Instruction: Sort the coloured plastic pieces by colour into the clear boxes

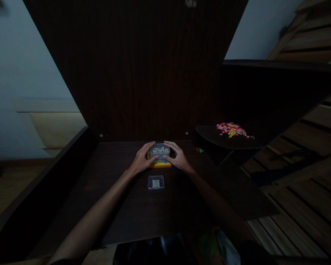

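Note:
A small clear plastic box [160, 150] with pale bits inside sits on top of a yellow box [160, 164] near the back of the dark wooden table [132, 206]. My left hand [141, 159] curls round the left side of the clear box. My right hand [176, 156] curls round its right side. Both hands grip it with bent fingers. A second small clear box [156, 182] with a white piece inside lies on the table just in front of them, untouched.
A tall dark wooden panel [138, 73] rises behind the table. To the right, a lower dark shelf [209, 136] carries a heap of pink and yellow beads [231, 129]. Small red and green bits [199, 150] lie by it. Wooden slats [300, 184] fill the right.

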The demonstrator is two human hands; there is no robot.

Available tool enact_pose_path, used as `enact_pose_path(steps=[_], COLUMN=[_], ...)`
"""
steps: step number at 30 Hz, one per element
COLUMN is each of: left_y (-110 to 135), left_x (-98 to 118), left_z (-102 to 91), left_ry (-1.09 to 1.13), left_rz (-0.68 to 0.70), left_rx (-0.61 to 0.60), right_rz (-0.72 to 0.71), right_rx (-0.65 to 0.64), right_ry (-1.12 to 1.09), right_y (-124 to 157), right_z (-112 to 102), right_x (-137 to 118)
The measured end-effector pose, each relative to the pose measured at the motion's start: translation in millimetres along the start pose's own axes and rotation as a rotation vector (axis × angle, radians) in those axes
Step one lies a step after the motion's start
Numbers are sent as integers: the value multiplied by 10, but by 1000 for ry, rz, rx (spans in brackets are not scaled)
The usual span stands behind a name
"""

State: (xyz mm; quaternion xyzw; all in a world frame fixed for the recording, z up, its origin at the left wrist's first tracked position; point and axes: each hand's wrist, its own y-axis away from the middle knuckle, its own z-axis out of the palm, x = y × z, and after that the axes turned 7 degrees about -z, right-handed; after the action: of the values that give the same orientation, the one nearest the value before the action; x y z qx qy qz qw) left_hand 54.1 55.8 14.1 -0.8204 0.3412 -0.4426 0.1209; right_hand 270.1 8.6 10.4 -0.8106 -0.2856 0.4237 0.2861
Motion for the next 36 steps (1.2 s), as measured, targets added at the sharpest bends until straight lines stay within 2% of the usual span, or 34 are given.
enact_pose_path(steps=[18,22,25,27,30,31,36], left_y=[26,117,305,469,705,767,904], left_x=[24,75,162,219,260,258,200], left_z=[-31,-129,-262,-338,-371,-357,-224], left_ry=[-5,1,-46,-53,-53,-52,-67], left_rz=[-21,-65,-107,-97,-49,-40,-43], left_rx=[-31,13,87,25,-298,-366,-460], right_rz=[35,64,94,123,175,189,214], right_rx=[14,25,29,30,43,49,45], right_ry=[-56,-128,-164,-187,-226,-238,-270], right_y=[49,95,143,178,228,242,292], right_z=[1,-66,-157,-203,-216,-206,-135], right_x=[48,58,37,26,31,38,77])
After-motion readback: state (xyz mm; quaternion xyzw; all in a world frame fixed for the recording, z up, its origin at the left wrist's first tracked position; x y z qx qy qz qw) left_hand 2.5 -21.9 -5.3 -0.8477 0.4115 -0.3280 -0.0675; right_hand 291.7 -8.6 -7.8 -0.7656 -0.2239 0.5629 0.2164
